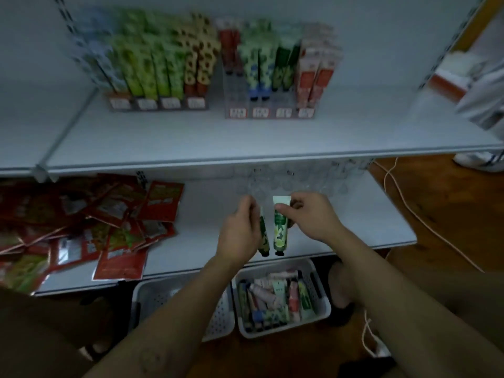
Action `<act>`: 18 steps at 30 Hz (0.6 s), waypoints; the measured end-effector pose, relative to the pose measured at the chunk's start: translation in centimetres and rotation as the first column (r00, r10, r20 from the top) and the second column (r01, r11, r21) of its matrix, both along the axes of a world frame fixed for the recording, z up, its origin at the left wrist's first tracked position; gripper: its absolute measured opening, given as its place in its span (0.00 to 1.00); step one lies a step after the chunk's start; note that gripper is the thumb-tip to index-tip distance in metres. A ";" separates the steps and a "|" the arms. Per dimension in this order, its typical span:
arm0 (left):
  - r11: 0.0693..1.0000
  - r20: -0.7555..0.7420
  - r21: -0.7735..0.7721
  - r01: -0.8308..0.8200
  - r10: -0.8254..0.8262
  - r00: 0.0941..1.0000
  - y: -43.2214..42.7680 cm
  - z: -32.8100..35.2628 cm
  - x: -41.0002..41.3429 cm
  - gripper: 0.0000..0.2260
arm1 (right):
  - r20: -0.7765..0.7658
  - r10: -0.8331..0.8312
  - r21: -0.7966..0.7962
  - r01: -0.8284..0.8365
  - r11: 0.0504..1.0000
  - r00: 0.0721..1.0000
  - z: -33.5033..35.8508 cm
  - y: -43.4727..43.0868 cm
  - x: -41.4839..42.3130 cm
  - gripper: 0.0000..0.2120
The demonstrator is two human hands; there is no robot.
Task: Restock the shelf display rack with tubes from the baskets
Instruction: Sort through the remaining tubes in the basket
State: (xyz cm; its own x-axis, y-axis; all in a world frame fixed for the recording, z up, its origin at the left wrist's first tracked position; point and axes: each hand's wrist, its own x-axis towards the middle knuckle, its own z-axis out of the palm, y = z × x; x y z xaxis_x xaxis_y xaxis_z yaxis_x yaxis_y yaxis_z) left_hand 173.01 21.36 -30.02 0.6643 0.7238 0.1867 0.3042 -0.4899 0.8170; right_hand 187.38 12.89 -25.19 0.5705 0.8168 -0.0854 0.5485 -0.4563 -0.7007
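The person reaches both hands out over the lower shelf [207, 214] of a white shelving unit; the left hand [240, 233] has its fingers curled round a dark green tube [264, 237], much of it hidden behind the fingers, its black cap pointing down toward the shelf's front edge; the right hand [313, 216] pinches a pale green tube [280, 227] near its flat crimped end between thumb and forefinger, holding it roughly upright with the cap down; the two tubes hang just beside each other above the front part of the lower shelf; behind them, under the upper shelf [245, 143], there is something of clear plastic [286, 181], too blurred to make out; on the upper shelf two display racks stand side by side, the left rack [158, 103] packed with green and sunflower-patterned tubes, the right rack [270, 111] clear-walled and holding red, blue-capped, dark green and pinkish tubes; on the floor below the hands sit two white perforated baskets side by side; the right basket [323, 304] holds a jumble of tubes lying flat, and the left basket [221, 320] lies mostly under the left forearm; a heap of red sachets [81, 227] covers the left end of the lower shelf; a white cable [403, 203] trails over the wooden floor to the right
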 end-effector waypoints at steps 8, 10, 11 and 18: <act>0.994 0.193 0.105 0.037 -0.057 0.979 3.2 15.8 2.2 0.04 | 0.121 0.087 0.276 -0.118 0.954 0.989 13.5 1.2 0.7 0.08; 0.984 0.161 0.176 0.037 -0.066 0.985 4.1 19.0 3.1 0.05 | 0.129 0.094 0.331 -0.132 0.934 0.987 16.0 1.6 1.7 0.09; 0.976 0.146 0.215 0.034 -0.066 0.987 4.5 20.4 3.6 0.05 | 0.138 0.092 0.353 -0.136 0.926 0.986 17.1 1.8 2.2 0.09; 0.929 0.168 0.371 -0.020 -0.046 0.985 7.1 27.1 7.2 0.03 | 0.239 -0.015 0.519 -0.114 0.847 0.971 21.6 4.6 6.4 0.06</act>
